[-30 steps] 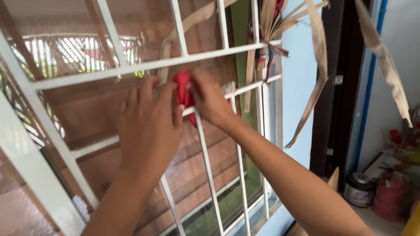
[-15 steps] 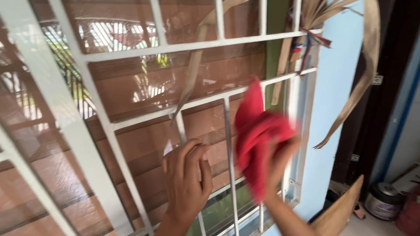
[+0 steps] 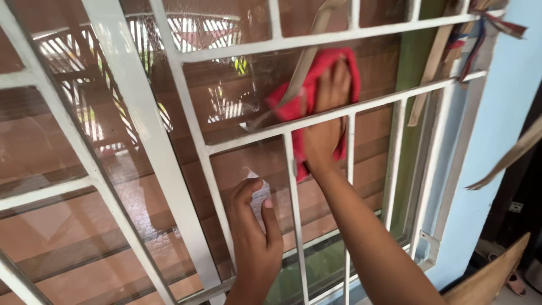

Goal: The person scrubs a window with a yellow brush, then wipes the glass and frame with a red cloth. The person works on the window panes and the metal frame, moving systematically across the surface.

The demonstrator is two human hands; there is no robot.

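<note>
My right hand (image 3: 326,113) reaches through the white metal window grille (image 3: 141,113) and presses a red cloth (image 3: 316,76) flat against the glass pane (image 3: 237,96). The cloth hangs down past my wrist behind the bars. Lower down, my left hand (image 3: 254,231) rests on a vertical grille bar, with a small white piece (image 3: 259,195) of something under its fingers. A dried palm leaf strip (image 3: 302,68) hangs across the cloth.
More dried palm strips tied with coloured ribbon (image 3: 480,22) hang at the window's right edge beside a light blue wall (image 3: 497,141). A brown board (image 3: 491,277) leans at the lower right. Reflections of a wooden wall show in the glass.
My right hand has carried the red cloth from outside the bars up and through the grille onto the glass. My left hand stayed on the lower bar. The view shifted left.
</note>
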